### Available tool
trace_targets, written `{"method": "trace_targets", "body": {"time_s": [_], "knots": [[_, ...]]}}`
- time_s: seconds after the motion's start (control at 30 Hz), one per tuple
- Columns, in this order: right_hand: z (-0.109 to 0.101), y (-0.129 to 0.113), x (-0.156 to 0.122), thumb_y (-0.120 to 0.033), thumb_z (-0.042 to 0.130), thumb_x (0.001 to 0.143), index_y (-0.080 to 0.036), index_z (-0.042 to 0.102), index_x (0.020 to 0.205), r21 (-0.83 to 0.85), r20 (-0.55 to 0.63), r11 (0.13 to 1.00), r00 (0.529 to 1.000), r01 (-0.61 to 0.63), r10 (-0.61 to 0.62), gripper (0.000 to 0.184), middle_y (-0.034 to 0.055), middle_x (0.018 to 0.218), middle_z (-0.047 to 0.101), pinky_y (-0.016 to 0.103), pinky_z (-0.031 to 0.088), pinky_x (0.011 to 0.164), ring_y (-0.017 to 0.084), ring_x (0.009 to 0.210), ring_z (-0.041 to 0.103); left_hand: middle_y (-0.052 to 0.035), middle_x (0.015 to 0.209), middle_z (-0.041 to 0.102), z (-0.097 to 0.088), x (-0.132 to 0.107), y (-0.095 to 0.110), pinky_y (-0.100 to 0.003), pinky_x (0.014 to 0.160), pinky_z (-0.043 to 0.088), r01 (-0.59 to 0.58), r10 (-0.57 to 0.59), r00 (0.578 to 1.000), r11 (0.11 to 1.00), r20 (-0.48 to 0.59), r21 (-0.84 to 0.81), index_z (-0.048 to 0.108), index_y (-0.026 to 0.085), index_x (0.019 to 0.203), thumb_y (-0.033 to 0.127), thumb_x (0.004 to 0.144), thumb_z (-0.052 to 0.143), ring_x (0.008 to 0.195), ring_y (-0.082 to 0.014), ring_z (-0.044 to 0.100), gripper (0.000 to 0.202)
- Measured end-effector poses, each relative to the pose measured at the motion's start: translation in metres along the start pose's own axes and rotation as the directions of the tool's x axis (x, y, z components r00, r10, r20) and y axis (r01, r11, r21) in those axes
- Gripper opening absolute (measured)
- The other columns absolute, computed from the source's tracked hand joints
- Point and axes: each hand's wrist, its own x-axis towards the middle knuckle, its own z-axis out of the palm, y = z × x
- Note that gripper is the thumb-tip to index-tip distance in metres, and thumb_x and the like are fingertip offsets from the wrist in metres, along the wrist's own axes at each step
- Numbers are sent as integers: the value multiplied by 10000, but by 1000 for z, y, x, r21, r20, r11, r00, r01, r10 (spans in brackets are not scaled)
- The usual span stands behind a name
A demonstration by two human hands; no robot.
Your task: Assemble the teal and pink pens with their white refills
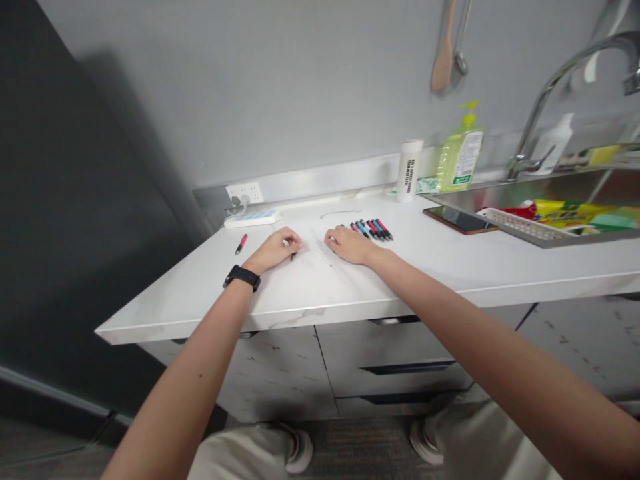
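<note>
My left hand [277, 248], with a black watch on its wrist, rests on the white counter [350, 293] with its fingers curled around a small dark pen part whose tip shows at its right side. My right hand [350, 245] lies beside it, fingers bent down on the counter next to a row of several pink, blue and black pens [373, 229]. A thin white strip [320, 248] lies between the two hands. One pink pen [241, 244] lies alone to the left of my left hand.
A white power strip [253, 218] sits near the wall socket. Further right stand a white tube [409, 171], a green soap bottle [461, 155], a phone [460, 219] and a steel sink [550, 200] with a tap, rack and packets. Utensils hang on the wall.
</note>
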Motion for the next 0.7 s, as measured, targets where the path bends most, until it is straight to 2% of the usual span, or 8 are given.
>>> {"method": "trace_targets", "body": {"time_s": [0.1,0.23,0.33,0.47,0.7], "knots": [[1,0,0,-262,373,951,-166,629,1038,-3,-47,1000,999,22,-22,287,120,1043,604,323,379,899,223,1005,574,-32,800,619,4,3,3,-261,669,402,-21,20,1000,1000,-16,-18,606,169,796,356,781,576,751,-143,544,190],[1,-2,1,-242,427,929,-145,633,1009,26,-63,994,993,103,-102,241,102,978,603,301,379,876,202,969,565,-33,828,645,8,5,9,-268,712,408,-72,71,997,997,-30,-41,593,168,819,359,729,647,786,-147,564,218],[1,-5,1,-299,464,926,-151,626,1001,84,-96,983,983,164,-155,232,80,946,590,294,376,858,186,937,554,-26,795,647,11,6,11,-274,719,414,-57,55,998,995,-29,-85,585,165,809,373,675,698,755,-142,568,272],[2,-5,1,-252,480,921,-157,619,980,116,-115,968,971,221,-207,178,61,913,580,286,367,853,171,915,543,-26,770,655,14,7,11,-277,710,423,-27,31,999,991,26,-132,591,162,782,392,616,743,731,-142,567,322],[3,-5,2,-171,474,903,-144,629,960,105,-97,947,951,303,-293,167,73,937,594,269,372,846,167,900,542,-32,748,659,13,7,20,-285,696,414,-22,27,999,993,41,-119,578,167,777,357,661,698,703,-141,552,254]]}}
